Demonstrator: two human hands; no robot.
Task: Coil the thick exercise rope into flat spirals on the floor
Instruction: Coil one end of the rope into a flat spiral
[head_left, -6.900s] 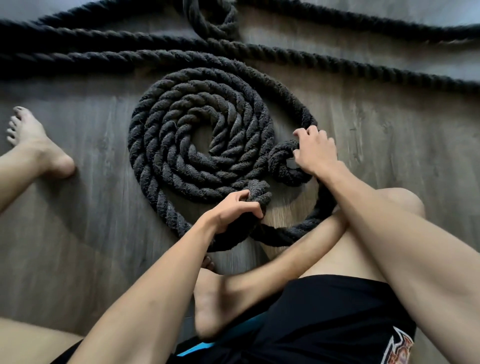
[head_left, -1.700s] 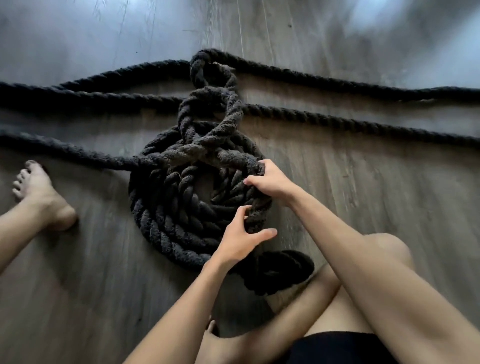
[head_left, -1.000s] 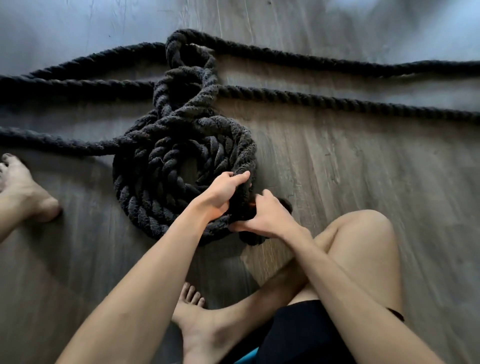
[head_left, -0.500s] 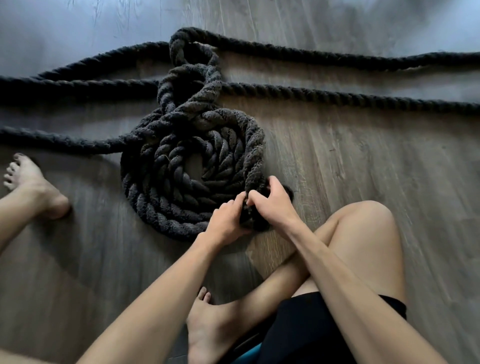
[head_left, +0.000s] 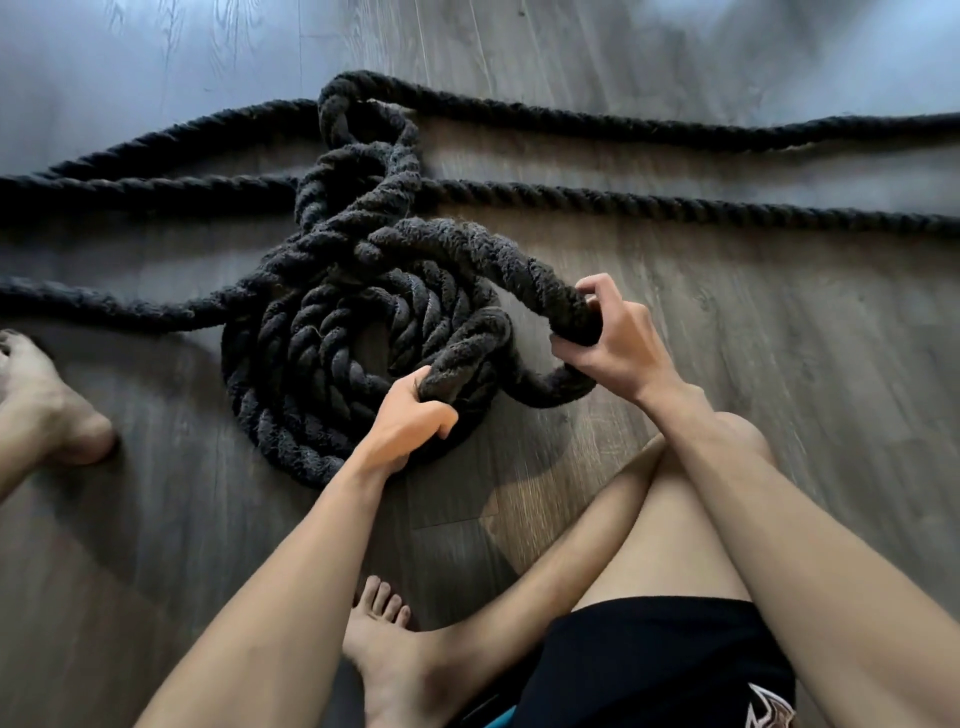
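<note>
A thick black twisted exercise rope (head_left: 311, 353) lies partly coiled in a spiral on the wooden floor in front of me. Some turns sit piled and crossed over the spiral's far side. My left hand (head_left: 410, 421) grips a rope section at the spiral's near right edge. My right hand (head_left: 608, 343) grips a raised loop of rope to the right of the spiral, lifted off the floor. Between the two hands the rope bends in a short curve on the floor.
Long straight rope lengths (head_left: 675, 208) run left and right across the floor (head_left: 779, 338) beyond the spiral. My left foot (head_left: 47, 410) rests at the far left. My folded right leg (head_left: 649, 519) and other foot (head_left: 384, 639) lie close below the hands.
My hands were together at the spiral's near right edge. Now the right hand has pulled a loop up and out to the right, and the left hand grips the rope beside the spiral.
</note>
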